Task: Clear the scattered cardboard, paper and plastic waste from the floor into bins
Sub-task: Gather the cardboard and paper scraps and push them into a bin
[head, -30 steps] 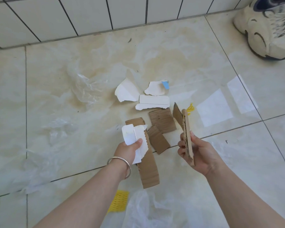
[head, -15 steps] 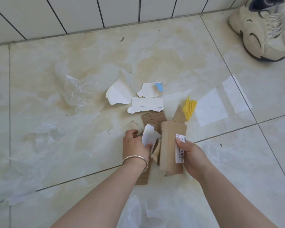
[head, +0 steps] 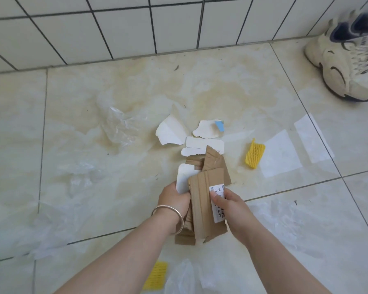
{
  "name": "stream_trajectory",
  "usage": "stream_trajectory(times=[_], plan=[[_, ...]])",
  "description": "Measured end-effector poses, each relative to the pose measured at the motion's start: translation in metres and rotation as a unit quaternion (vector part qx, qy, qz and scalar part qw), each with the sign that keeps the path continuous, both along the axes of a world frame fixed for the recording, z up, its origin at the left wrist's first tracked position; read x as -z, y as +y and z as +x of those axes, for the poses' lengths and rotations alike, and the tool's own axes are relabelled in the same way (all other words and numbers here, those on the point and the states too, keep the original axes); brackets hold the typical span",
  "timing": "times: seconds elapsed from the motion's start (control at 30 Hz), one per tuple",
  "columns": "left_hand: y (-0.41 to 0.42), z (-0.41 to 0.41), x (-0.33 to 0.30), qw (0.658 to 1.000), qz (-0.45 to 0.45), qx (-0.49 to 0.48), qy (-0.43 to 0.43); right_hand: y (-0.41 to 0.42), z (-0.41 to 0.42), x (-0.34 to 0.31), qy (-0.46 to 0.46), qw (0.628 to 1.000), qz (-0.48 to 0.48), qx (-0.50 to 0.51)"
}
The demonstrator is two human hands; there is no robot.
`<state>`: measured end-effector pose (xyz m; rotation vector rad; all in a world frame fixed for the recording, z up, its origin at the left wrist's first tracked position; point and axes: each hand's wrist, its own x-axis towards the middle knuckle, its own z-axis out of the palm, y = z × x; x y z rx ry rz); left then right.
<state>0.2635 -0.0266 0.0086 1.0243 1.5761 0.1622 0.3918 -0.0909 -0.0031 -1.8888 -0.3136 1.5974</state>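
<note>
Both hands hold one stack of brown cardboard pieces (head: 200, 200) just above the floor. My left hand (head: 174, 198), with a silver bangle on the wrist, grips the stack's left side together with a white paper scrap (head: 184, 177). My right hand (head: 227, 202) grips the right side, thumb on a white barcode label (head: 218, 205). Three white torn paper pieces (head: 200, 143) lie on the floor beyond the stack. A yellow foam net (head: 254, 152) lies to the right. Clear plastic film (head: 121, 128) is crumpled at the left.
A white tiled wall (head: 136, 28) runs along the back. A cream and navy sneaker (head: 346, 60) stands at the far right. More clear plastic (head: 77, 175) lies left, near my arms (head: 185, 276) and right (head: 285, 219). A second yellow net (head: 155, 275) lies below.
My hands came together and merged their cardboard into one stack. The loose brown pieces on the floor have been gathered up, and the yellow net is now uncovered.
</note>
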Motion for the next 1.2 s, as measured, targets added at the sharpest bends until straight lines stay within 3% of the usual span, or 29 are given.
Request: stream_trajectory(times=[0.1,0.3,0.47,0.73,0.87,1.0,1.2], plan=[[0.010,-0.020,-0.017,0.998,0.014,-0.049,-0.040,0.012,-0.022,-0.017,0.022,0.999,0.027,0.008],[0.029,-0.087,-0.077,0.987,0.086,-0.109,-0.081,0.045,-0.084,-0.073,-0.020,0.994,0.102,-0.034],[0.031,-0.157,-0.138,0.968,0.162,-0.184,-0.060,0.064,-0.157,-0.133,-0.071,0.979,0.168,-0.091],[-0.005,-0.288,-0.228,0.925,0.254,-0.283,-0.019,0.068,-0.286,-0.219,-0.035,0.955,0.226,-0.190],[-0.024,-0.355,-0.248,0.901,0.260,-0.345,-0.021,0.065,-0.350,-0.238,-0.018,0.939,0.229,-0.256],[-0.037,-0.428,-0.259,0.884,0.296,-0.361,0.022,0.071,-0.418,-0.255,-0.018,0.896,0.270,-0.352],[-0.056,-0.484,-0.220,0.904,0.267,-0.326,0.072,0.069,-0.472,-0.229,-0.037,0.874,0.248,-0.416]])
